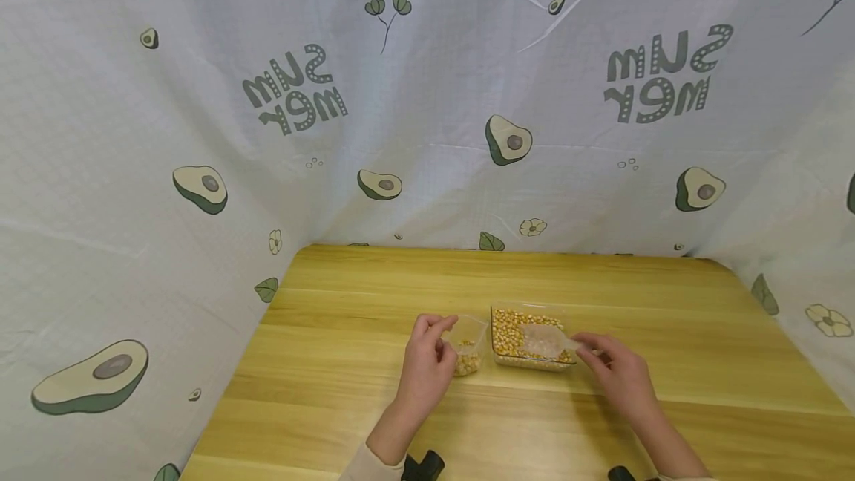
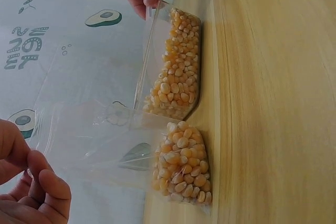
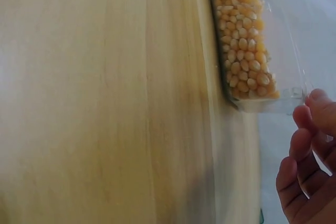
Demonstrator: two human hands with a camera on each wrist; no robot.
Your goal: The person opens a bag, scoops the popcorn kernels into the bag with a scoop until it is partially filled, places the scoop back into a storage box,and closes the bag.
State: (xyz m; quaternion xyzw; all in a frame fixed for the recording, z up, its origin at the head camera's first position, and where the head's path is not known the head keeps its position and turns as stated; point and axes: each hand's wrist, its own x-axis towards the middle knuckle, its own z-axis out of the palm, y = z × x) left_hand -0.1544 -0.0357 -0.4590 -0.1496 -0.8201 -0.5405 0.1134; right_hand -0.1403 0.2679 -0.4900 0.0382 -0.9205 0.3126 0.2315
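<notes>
My left hand (image 1: pixel 427 366) pinches the upper edge of a clear plastic bag (image 2: pixel 100 140), which stands upright with corn kernels (image 2: pixel 181 166) in its bottom. Right of the bag, close beside it, is a clear rectangular container (image 1: pixel 493 332) holding a layer of corn kernels (image 1: pixel 508 326). A translucent scoop (image 1: pixel 542 340) lies over the kernels at the container's right part. My right hand (image 1: pixel 617 373) holds its handle between thumb and fingers, at the container's right edge. In the right wrist view the scoop is hardly visible.
Bag and container stand on a wooden table (image 1: pixel 374 288). A pale curtain (image 1: pixel 441 95) printed with avocados hangs behind and at the sides. Black wrist-mounted devices (image 1: pixel 424 466) show at the bottom of the head view.
</notes>
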